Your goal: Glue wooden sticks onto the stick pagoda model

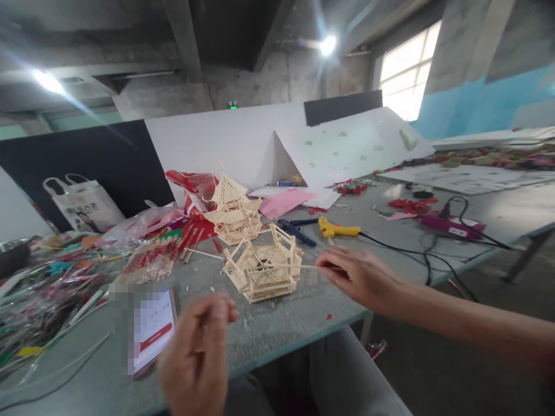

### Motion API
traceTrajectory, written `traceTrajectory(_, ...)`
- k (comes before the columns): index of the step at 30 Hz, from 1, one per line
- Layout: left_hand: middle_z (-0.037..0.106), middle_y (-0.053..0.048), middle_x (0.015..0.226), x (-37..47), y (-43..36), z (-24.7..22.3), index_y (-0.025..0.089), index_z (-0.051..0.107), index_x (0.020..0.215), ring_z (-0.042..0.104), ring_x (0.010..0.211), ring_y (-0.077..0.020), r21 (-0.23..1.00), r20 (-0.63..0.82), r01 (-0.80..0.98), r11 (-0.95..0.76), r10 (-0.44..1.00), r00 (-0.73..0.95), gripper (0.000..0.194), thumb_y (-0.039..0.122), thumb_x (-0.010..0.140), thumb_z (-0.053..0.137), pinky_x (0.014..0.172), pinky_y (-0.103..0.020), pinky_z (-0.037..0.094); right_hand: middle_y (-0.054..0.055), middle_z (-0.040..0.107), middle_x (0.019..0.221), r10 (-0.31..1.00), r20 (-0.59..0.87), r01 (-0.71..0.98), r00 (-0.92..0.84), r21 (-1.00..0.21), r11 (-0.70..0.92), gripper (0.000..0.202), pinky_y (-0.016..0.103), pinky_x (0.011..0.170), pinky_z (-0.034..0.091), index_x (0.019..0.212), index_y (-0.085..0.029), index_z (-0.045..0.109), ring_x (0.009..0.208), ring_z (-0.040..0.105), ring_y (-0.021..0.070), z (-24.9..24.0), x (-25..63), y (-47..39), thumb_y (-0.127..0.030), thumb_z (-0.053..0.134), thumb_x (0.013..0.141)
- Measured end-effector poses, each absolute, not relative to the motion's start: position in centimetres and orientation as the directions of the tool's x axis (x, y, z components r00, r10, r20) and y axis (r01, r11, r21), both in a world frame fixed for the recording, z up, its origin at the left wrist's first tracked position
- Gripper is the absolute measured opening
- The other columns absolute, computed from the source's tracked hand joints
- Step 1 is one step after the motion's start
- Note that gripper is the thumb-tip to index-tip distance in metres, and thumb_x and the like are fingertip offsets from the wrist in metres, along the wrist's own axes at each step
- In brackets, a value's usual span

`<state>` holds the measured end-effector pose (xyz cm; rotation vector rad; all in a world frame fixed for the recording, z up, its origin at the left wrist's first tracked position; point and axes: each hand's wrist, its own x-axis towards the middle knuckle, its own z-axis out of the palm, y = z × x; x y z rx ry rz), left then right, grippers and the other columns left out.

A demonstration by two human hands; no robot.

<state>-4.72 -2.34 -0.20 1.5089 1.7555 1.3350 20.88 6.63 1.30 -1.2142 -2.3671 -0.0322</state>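
My right hand (pixel 364 278) pinches a thin wooden stick (pixel 309 267) between thumb and fingers. The stick points left, passing in front of a many-sided frame of pale sticks (pixel 271 293) on the table; whether it touches the frame I cannot tell. Nearer to me, my left hand (pixel 197 349) is closed, thumb pressed against curled fingers, slightly blurred; anything inside it is hidden. Behind the frame stands a small tiered pagoda (pixel 232 211) of the same sticks, with a pointed roof. A yellow glue gun (pixel 338 228) lies beyond my right hand, beside dark-blue pliers (pixel 299 232).
A phone (pixel 152 335) lies left of my left hand. Stick bundles (pixel 150 257) and plastic-wrapped scraps (pixel 47 289) crowd the table's left side. A purple power strip (pixel 453 226) with black cables sits at right. White boards (pixel 229 138) stand behind, near a tote bag (pixel 89 205).
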Motion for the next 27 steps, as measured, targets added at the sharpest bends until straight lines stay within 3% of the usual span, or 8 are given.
traceTrajectory(2, 0.066, -0.004, 0.088, -4.3, -1.8, -3.4, 0.022, 0.055, 0.09, 0.061, 0.081, -0.0206, 0.854, 0.323, 0.513, -0.089, 0.863, -0.388, 0.029, 0.047, 0.08, 0.044, 0.076, -0.027, 0.046, 0.004, 0.061, 0.08, 0.763, 0.404, 0.759, -0.505, -0.214, 0.615, 0.018, 0.025, 0.064, 0.038, 0.084, -0.019, 0.056, 0.07, 0.056, 0.0148, 0.7, 20.3, 6.8, -0.024, 0.039, 0.086)
traceTrajectory(6, 0.067, -0.004, 0.079, -4.9, -0.3, -6.7, 0.021, 0.054, 0.09, 0.063, 0.075, -0.0198, 0.877, 0.25, 0.48, -0.006, 0.859, -0.447, 0.031, 0.049, 0.081, 0.042, 0.068, -0.026, 0.048, 0.004, 0.061, 0.082, 0.743, 0.418, 0.729, -0.522, -0.233, 0.643, 0.017, 0.025, 0.065, 0.038, 0.085, -0.019, 0.056, 0.072, 0.055, 0.0144, -0.1, 19.5, 7.5, -0.023, 0.039, 0.087)
traceTrajectory(16, 0.067, -0.003, 0.068, -5.0, 0.0, -6.5, 0.018, 0.062, 0.083, 0.063, 0.063, -0.0187, 0.896, 0.372, 0.426, -0.124, 0.734, -0.569, 0.043, 0.057, 0.073, 0.049, 0.062, -0.028, 0.049, 0.003, 0.059, 0.079, 0.716, 0.462, 0.715, -0.523, -0.219, 0.664, 0.012, 0.023, 0.063, 0.036, 0.082, -0.017, 0.058, 0.07, 0.053, 0.0129, -0.3, 18.6, 8.5, -0.018, 0.046, 0.084)
traceTrajectory(27, 0.068, -0.002, 0.069, -5.4, 0.5, -8.2, 0.02, 0.062, 0.081, 0.064, 0.064, -0.0173, 0.855, 0.403, 0.511, -0.096, 0.742, -0.535, 0.039, 0.055, 0.077, 0.046, 0.061, -0.025, 0.047, 0.0, 0.058, 0.072, 0.681, 0.487, 0.686, -0.546, -0.207, 0.698, 0.009, 0.022, 0.06, 0.032, 0.078, -0.017, 0.057, 0.062, 0.049, 0.0102, -0.7, 17.9, 8.8, -0.018, 0.049, 0.081)
